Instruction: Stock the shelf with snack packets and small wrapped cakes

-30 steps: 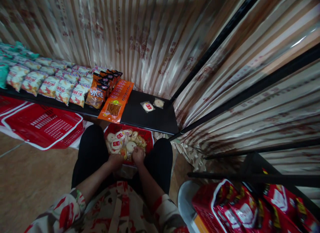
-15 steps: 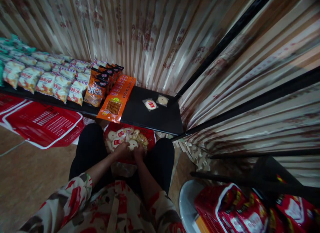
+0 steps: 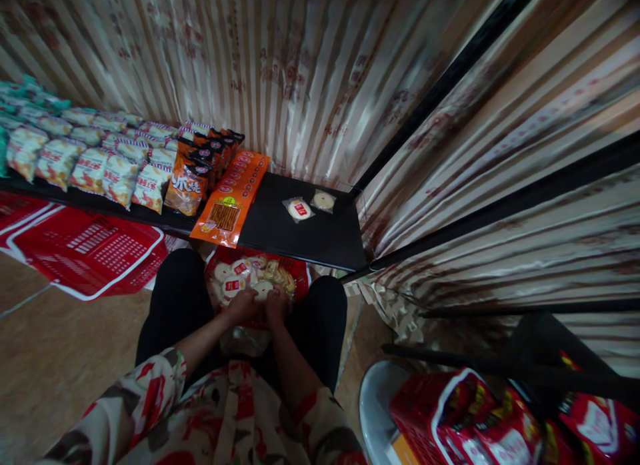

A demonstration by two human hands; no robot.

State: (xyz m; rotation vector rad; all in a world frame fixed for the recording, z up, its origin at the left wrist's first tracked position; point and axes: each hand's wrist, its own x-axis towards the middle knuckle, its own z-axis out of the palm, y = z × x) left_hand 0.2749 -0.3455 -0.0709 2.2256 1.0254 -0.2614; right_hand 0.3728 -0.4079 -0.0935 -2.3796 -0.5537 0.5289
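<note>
Between my knees stands a red basket (image 3: 301, 278) with several round, pale packaged cakes (image 3: 233, 288) in it. My left hand (image 3: 243, 305) and my right hand (image 3: 277, 304) are closed on opposite edges of one wrapped round cake (image 3: 263, 291), held low over the basket. Yellowish packets (image 3: 280, 275) lie at the basket's right side. On the black shelf (image 3: 310, 242) beyond, two more wrapped cakes lie flat: one with a red label (image 3: 300, 210) and a plain one (image 3: 323, 200).
Rows of white snack bags (image 3: 117, 178), orange bags (image 3: 186, 185) and a flat orange packet (image 3: 230, 202) fill the shelf's left part. A red basket (image 3: 90, 252) sits below left. Black metal bars (image 3: 450, 235) cross at right, above red packets (image 3: 505, 425) by a grey basin (image 3: 373, 392).
Both hands stay on the same cake with hardly any movement. The whole view has shifted very slightly; the shelf goods are unchanged.
</note>
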